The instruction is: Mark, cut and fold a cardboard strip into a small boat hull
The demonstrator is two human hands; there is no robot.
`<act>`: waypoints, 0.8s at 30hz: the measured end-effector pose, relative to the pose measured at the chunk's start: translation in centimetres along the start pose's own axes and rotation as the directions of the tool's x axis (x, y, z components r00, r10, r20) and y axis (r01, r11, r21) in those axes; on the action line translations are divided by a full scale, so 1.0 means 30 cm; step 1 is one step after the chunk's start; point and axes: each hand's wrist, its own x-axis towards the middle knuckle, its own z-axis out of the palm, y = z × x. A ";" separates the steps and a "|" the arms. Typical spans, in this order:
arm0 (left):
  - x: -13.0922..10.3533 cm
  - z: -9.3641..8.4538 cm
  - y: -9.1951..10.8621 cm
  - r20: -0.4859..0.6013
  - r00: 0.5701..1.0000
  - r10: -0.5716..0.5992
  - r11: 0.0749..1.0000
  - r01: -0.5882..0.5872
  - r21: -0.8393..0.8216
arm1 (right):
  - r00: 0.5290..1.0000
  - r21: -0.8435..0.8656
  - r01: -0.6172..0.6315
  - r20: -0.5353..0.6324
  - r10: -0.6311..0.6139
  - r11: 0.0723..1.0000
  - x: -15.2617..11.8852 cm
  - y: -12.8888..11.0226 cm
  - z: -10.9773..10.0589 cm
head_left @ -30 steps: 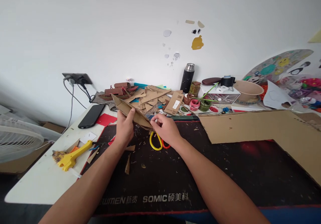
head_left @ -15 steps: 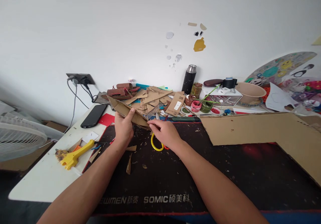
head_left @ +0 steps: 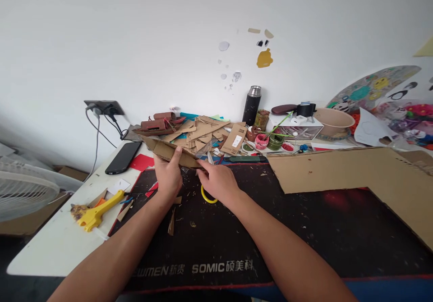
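Standing behind the chair here: nearest is the dark desk mat (head_left: 216,243), littered with crumbs and a torn cardboard sliver (head_left: 171,223), then the yellow-handled scissors (head_left: 204,197) just lying there, mostly tucked under the right hand (head_left: 219,179). That hand's the news: a second ago its fingertips were bunched up at the near edge of the folded cardboard piece (head_left: 162,149), and now the index finger is stretched along the right end with the thumb just below. It's half curled, and I honestly can't tell if it's pinching or only pressing. Left hand (head_left: 167,176) is closed round the middle, thumb on top, other fingers out of sight behind. The piece has also tipped flatter than it was, so I'd say this is still careful fiddling with that right end, scissors not in play. As for looks: plain brown corrugated stuff, long and narrow, running to a point on the left, creased near that tip, edges a bit ragged; no idea whether it's one sheet or two layers. It's up off the mat, just on the near side of the heap of cardboard offcuts (head_left: 206,128).
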 end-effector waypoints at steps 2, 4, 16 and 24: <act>-0.004 -0.005 -0.009 0.021 1.000 0.021 0.999 -0.021 0.024 | 1.000 0.022 -0.011 0.001 0.011 1.000 0.001 0.001 -0.002; -0.008 -0.009 -0.014 0.051 0.998 0.040 0.997 -0.043 0.059 | 1.000 0.050 -0.024 0.006 0.023 0.998 0.002 0.001 -0.004; -0.038 0.013 0.023 0.159 0.987 -0.004 1.000 0.000 0.028 | 0.998 0.196 -0.061 0.028 0.056 0.979 0.020 0.010 0.026; -0.019 0.001 -0.006 0.188 0.981 -0.056 0.998 0.048 0.047 | 0.996 0.303 -0.091 0.042 0.083 0.949 0.030 0.018 0.041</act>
